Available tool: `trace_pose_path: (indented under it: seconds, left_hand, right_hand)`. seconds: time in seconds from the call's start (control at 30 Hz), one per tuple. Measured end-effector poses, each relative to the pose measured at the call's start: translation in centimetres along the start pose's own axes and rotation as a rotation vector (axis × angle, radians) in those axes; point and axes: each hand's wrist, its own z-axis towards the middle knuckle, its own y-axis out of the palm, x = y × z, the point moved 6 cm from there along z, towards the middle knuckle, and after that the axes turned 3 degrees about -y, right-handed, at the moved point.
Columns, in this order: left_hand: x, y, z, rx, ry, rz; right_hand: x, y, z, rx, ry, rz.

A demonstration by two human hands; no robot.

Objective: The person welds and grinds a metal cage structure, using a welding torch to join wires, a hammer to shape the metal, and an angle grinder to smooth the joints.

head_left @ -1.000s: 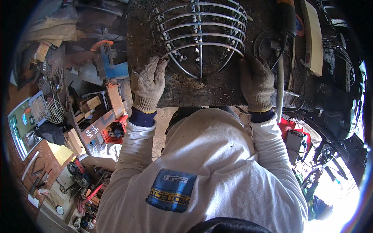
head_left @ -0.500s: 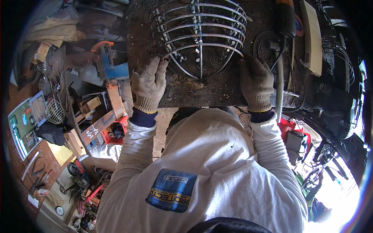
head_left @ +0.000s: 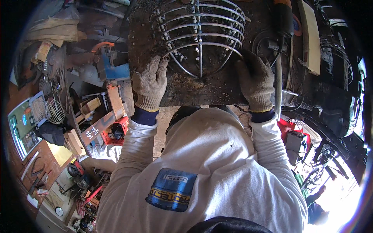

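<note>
A cage-like frame of welded metal rods (head_left: pixel 200 60) lies on the dark, dirty workbench (head_left: pixel 186 92) in front of me. Several curved rods cross its long bars, which meet in a point on my side. The nearest curved rod (head_left: pixel 218 44) arches over these bars between my hands. My left hand (head_left: pixel 150 83), in a knitted work glove, is closed at the rod's left end, thumb and fingers together. At the right end, my gloved right hand (head_left: pixel 255 83) pinches the rod, its fingertips partly in shadow. Whether this rod is fixed to the frame I cannot tell.
Right of the frame lie a black and orange corded power tool (head_left: pixel 283 20), its cable and a pale wooden plank (head_left: pixel 309 39). A blue metal machine part (head_left: pixel 116 71) stands left of the bench. Lower left are a red crate (head_left: pixel 123 125) and many loose tools.
The right hand's fingers have shifted slightly inward along with the rod's right end. The left hand stays nearly in place, still at the rod.
</note>
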Motion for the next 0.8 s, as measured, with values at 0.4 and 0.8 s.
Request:
trace_pose_path:
  seconds: [0.4,0.8]
  left_hand:
    - [0.3,0.1,0.2,-0.066,-0.041,-0.008]
    - [1.1,-0.4,0.3,0.067,0.234,0.055]
  right_hand:
    - [0.7,0.3,-0.2,0.01,0.008,-0.05]
    - [0.9,0.4,-0.1,0.013,0.035,-0.07]
